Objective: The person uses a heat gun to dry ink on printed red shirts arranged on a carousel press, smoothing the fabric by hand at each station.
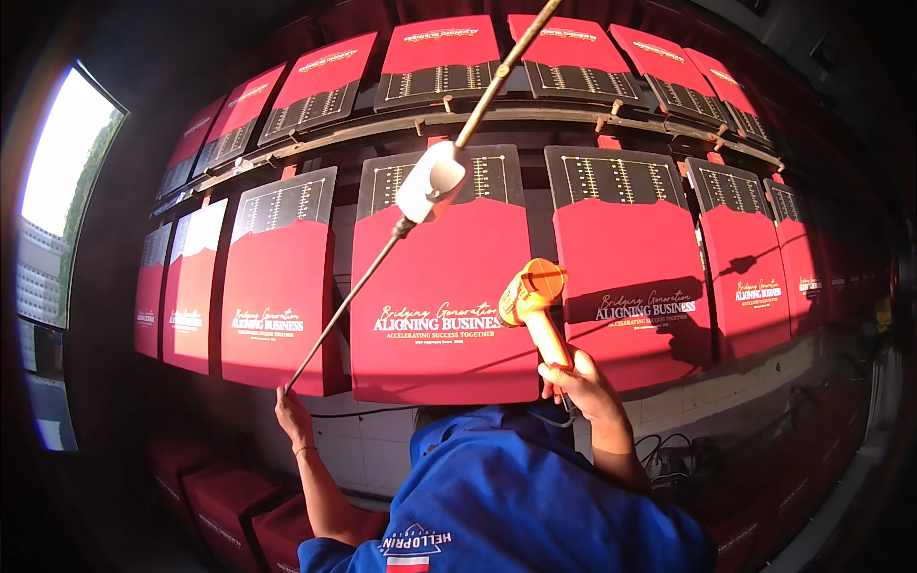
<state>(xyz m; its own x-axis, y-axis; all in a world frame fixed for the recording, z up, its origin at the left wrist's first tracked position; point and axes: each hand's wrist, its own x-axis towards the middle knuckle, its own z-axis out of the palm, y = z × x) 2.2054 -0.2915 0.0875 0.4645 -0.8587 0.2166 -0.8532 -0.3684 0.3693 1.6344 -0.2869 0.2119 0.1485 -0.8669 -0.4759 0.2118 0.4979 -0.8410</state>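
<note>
My left hand (292, 418) is closed around the lower end of a long thin rod (342, 319), which slants up to the right across the view. A white cup-like piece (432, 181) sits partway along it; above that, the rod looks yellowish. In my right hand (585, 387) is an orange hair dryer (533, 291), gripped by its handle with the barrel upward. Behind it stand large red box-like panels (444, 286) with black upper parts, gold chart markings and white lettering. The dryer's shadow falls on the panel to its right.
A second row of red-and-black panels (439, 48) lies above, beyond a dark rail (382, 134) with short pegs. More dark red boxes (224, 497) are low at left. Cables (669, 458) lie at lower right. A bright window (62, 181) is at far left.
</note>
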